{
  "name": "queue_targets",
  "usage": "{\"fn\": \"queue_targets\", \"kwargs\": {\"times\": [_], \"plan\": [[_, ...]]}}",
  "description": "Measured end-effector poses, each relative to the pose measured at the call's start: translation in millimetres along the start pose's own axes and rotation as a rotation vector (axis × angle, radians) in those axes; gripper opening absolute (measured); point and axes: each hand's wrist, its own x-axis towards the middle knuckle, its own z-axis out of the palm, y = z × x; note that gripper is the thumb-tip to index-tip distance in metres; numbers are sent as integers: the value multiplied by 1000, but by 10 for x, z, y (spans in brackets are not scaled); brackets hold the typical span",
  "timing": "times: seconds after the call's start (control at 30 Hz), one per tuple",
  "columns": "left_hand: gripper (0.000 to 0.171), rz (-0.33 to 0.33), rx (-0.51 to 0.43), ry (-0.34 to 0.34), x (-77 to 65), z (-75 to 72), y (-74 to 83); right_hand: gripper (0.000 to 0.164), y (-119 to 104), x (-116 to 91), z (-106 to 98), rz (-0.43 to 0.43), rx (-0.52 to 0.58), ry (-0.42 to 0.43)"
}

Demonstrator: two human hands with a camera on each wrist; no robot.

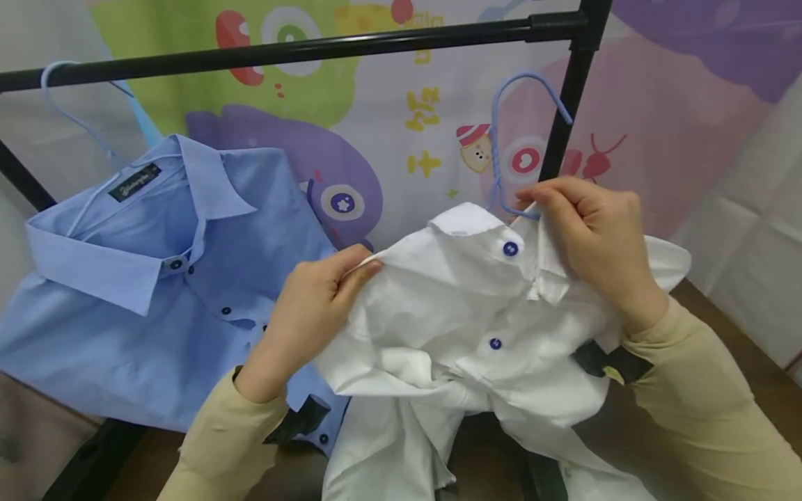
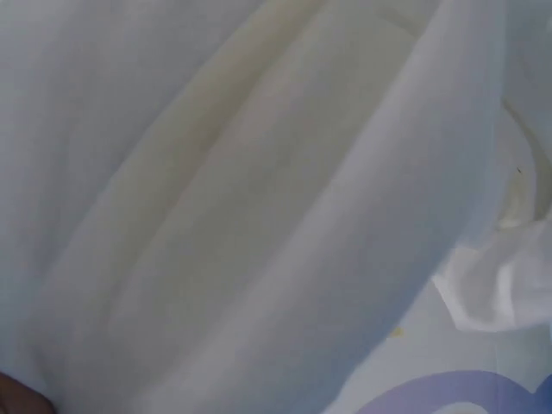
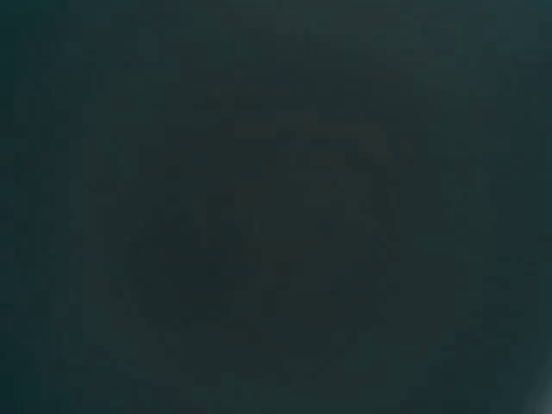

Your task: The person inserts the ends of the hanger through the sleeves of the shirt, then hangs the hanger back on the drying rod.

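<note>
Between my two hands a white shirt (image 1: 438,299) with dark blue buttons hangs in loose folds. A blue hanger (image 1: 496,139) comes up out of its collar, the hook free of the rail. My left hand (image 1: 307,306) pinches the shirt's shoulder between thumb and fingers. At the collar, my right hand (image 1: 601,243) grips the cloth right beside the hanger's neck; whether it also holds the hanger is hidden. White cloth (image 2: 259,216) fills most of the left wrist view, with a bit of finger (image 2: 21,398) in its lower left corner. The right wrist view is dark and shows nothing distinct.
A black rail (image 1: 376,45) runs across the top, joined to an upright post (image 1: 567,104) at the right. On the left, a blue shirt (image 1: 250,202) hangs from it on another light blue hanger (image 1: 78,118). Behind stands a cartoon-printed cloth (image 1: 388,118).
</note>
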Motion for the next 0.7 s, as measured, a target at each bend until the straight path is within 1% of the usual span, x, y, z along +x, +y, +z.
{"fn": "queue_targets", "kwargs": {"times": [0.03,0.1,0.13,0.17,0.2,0.27,0.33,0.37,0.43,0.47,0.53,0.57,0.63,0.7], "plan": [[17,7,7,-6,10,2,14,18,-27,2,42,28,18,22],[18,8,11,-15,23,-1,21,21,-76,4,109,69,50,37],[17,0,4,-13,26,-7,13,21,-93,3,129,77,73,30],[16,-11,-5,-8,27,-16,-1,21,-104,0,136,73,80,5],[16,-24,-16,-2,24,-30,-20,20,-109,-3,130,53,79,-34],[14,-53,-52,13,9,-65,-77,18,-100,-13,91,-5,59,-145],[14,-81,-95,32,-5,-108,-137,26,-66,-21,16,-77,5,-262],[15,-94,-118,35,-12,-131,-166,32,-45,-24,-24,-110,-35,-305],[18,-113,-158,40,-17,-167,-215,40,14,-24,-96,-173,-128,-339],[19,-120,-176,41,-19,-179,-232,40,48,-23,-127,-199,-165,-340],[21,-119,-193,55,-18,-200,-254,32,117,-23,-164,-231,-214,-298],[21,-113,-198,68,-11,-217,-258,25,142,-20,-173,-245,-232,-265],[20,-93,-208,112,8,-254,-254,13,182,-15,-184,-251,-233,-185],[18,-60,-201,172,38,-301,-239,8,201,-8,-201,-233,-220,-92]]}}
